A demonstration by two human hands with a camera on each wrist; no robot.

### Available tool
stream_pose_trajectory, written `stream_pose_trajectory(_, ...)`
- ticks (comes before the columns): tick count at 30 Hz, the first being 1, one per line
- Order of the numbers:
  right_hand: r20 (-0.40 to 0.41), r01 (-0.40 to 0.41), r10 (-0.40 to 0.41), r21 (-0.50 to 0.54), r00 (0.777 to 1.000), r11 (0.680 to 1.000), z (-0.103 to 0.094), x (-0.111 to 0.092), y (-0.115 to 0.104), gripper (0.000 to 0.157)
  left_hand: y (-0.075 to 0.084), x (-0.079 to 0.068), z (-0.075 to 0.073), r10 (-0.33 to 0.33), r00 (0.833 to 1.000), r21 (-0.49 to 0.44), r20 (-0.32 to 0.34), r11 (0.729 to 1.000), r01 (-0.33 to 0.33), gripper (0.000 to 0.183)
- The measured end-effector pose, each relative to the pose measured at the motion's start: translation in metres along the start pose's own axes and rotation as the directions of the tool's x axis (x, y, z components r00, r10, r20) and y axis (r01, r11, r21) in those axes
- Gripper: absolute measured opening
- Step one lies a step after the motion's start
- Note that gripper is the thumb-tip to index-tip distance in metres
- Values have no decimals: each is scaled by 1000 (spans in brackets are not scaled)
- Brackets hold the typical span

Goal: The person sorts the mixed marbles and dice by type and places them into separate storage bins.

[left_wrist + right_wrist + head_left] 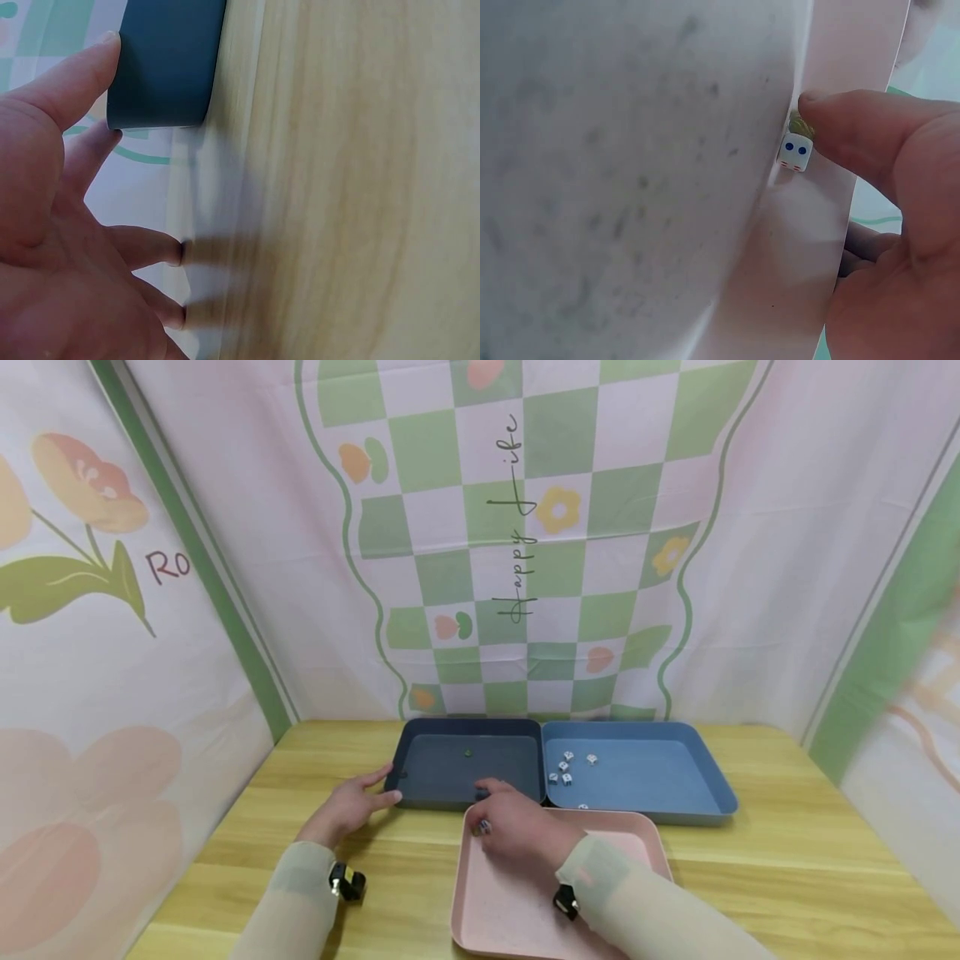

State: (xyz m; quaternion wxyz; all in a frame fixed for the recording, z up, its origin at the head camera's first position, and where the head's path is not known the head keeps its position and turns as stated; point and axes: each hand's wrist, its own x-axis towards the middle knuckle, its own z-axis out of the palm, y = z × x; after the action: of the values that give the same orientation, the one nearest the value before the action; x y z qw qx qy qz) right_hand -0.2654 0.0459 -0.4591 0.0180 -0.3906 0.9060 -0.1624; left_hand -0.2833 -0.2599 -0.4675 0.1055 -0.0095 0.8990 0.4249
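My left hand (348, 810) touches the near left corner of the dark blue-grey tray (465, 804). In the left wrist view, thumb and index fingertips meet that tray's wall (165, 67), the other fingers spread. My right hand (517, 822) straddles the far left wall of the pink tray (480, 935): its thumb is inside, other fingers outside. By the thumb tip, in the right wrist view, are a white die (796, 152) with blue and red dots and a small yellow-green piece (801, 124), partly hidden by the thumb. The thumb looks straight.
A lighter blue tray (637, 768), holding several white dice (567, 779), stands against the dark tray's right side. Inside the dark tray lie a small green piece (468, 753) and a dark one (403, 774). A patterned curtain (495, 568) hangs behind the wooden table (787, 860).
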Motion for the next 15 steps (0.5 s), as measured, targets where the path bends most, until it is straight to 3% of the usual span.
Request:
stream_pose_trajectory(7, 14, -39, 39, 10, 999, 999, 1, 0, -2, 24, 2, -3, 0, 0, 1000, 8, 2, 1000, 0, 67)
stream_pose_trajectory(15, 10, 7, -7, 9, 1000, 1000, 1, -2, -3, 19, 2, -3, 0, -3, 1000, 13, -2, 1000, 3, 67)
